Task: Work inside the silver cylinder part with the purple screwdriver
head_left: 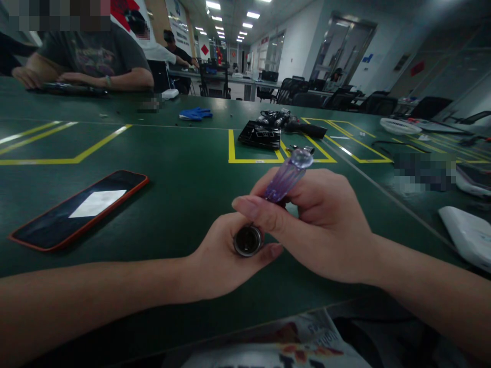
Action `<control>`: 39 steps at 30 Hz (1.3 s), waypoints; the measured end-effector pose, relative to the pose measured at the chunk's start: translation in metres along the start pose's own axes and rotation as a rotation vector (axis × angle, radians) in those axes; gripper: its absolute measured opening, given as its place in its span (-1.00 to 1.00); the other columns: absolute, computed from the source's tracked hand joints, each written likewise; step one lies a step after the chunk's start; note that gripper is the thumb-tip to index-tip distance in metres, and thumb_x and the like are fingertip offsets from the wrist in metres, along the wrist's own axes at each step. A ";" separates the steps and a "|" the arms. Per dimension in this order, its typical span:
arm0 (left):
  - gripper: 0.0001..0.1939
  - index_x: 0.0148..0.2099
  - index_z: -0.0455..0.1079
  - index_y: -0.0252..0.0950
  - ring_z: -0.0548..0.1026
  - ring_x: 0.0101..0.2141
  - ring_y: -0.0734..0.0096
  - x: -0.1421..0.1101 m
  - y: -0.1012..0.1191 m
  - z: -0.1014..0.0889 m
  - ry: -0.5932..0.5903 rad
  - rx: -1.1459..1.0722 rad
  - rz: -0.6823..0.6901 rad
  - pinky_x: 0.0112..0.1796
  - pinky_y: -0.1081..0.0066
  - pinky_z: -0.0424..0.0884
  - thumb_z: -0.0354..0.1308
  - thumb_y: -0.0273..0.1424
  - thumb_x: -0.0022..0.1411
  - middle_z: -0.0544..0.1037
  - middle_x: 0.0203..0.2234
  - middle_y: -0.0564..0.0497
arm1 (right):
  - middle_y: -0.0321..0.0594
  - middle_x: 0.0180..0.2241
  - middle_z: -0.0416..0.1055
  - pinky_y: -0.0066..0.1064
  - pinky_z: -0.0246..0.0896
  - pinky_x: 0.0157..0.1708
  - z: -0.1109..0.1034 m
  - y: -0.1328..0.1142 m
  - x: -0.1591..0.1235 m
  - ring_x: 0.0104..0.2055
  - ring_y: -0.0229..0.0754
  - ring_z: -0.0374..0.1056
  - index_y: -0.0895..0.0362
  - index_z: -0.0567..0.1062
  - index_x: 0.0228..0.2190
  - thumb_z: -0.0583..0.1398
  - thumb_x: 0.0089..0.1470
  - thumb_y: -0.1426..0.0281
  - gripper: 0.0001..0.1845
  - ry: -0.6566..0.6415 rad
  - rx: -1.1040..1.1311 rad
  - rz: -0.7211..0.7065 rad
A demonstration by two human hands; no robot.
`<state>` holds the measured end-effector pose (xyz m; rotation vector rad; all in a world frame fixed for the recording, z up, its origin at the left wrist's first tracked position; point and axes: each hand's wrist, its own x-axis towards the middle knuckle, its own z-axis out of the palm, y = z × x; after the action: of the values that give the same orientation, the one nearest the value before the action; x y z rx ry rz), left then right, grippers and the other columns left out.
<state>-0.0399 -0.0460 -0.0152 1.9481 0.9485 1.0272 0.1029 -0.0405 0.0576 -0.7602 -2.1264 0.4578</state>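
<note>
My left hand (218,255) is closed around a dark tube (247,240), whose round, metal-rimmed open end faces me. Most of the tube's length is hidden in the fist. Just above and to the right, my right hand (322,225) grips a screwdriver by its translucent purple handle (286,176). The clear butt of the handle points up and to the right, away from me. Its shaft is hidden behind the fingers, so I cannot tell whether it touches the tube. Both hands are held close together over the green table (172,204).
On the left lies a phone (76,212) in an orange case. Farther back are a blue glove (195,113), a black packet (261,134) and a pile of dark metal parts (282,120). A white object (468,235) lies at right. Across the table a person (92,56) handles a dark object.
</note>
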 end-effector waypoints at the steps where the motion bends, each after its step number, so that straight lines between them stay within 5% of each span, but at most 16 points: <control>1: -0.81 -0.45 0.20 -0.30 0.26 -0.61 0.54 0.000 0.001 0.000 0.000 -0.001 -0.005 -0.56 0.53 0.30 0.16 -0.34 0.03 0.23 -0.63 0.15 | -0.40 -0.66 0.32 -0.54 0.04 -0.66 0.000 0.000 0.000 -0.63 -0.42 0.22 0.15 0.39 -0.59 0.15 0.08 0.36 -0.75 -0.007 0.004 0.002; 15: -0.79 -0.51 0.21 -0.30 0.28 -0.64 0.54 0.001 0.003 -0.001 -0.011 0.045 0.008 -0.61 0.55 0.27 0.13 -0.35 0.07 0.26 -0.68 0.15 | -0.41 -0.63 0.35 -0.54 0.06 -0.65 0.000 -0.001 0.002 -0.60 -0.42 0.25 0.16 0.38 -0.61 0.15 0.09 0.37 -0.73 -0.026 -0.008 -0.002; 19: -0.96 -0.38 0.32 -0.30 0.39 -0.57 0.53 0.003 0.009 0.000 -0.029 0.017 0.073 -0.55 0.55 0.35 0.12 -0.44 0.09 0.42 -0.58 0.12 | -0.41 -0.64 0.34 -0.54 0.06 -0.64 -0.001 -0.002 0.003 -0.60 -0.42 0.24 0.15 0.37 -0.62 0.15 0.09 0.36 -0.72 -0.054 -0.031 -0.013; 26: -0.93 -0.30 0.35 -0.28 0.46 -0.49 0.47 0.004 0.008 0.000 -0.016 0.041 0.100 -0.50 0.51 0.41 0.13 -0.45 0.09 0.50 -0.49 0.09 | -0.43 -0.64 0.32 -0.54 0.05 -0.63 -0.002 -0.002 0.005 -0.60 -0.43 0.22 0.16 0.36 -0.63 0.15 0.09 0.35 -0.70 -0.064 -0.050 -0.035; 39: -0.79 -0.50 0.25 -0.28 0.29 -0.64 0.49 0.002 0.008 -0.001 -0.032 0.154 0.018 -0.62 0.49 0.27 0.07 -0.28 0.11 0.29 -0.68 0.13 | -0.42 -0.63 0.34 -0.55 0.10 -0.61 -0.003 -0.002 0.005 -0.59 -0.43 0.23 0.16 0.36 -0.62 0.16 0.08 0.34 -0.71 -0.060 0.003 -0.024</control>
<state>-0.0380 -0.0476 -0.0078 2.0967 1.0202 0.9549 0.1021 -0.0390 0.0632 -0.7264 -2.1880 0.4763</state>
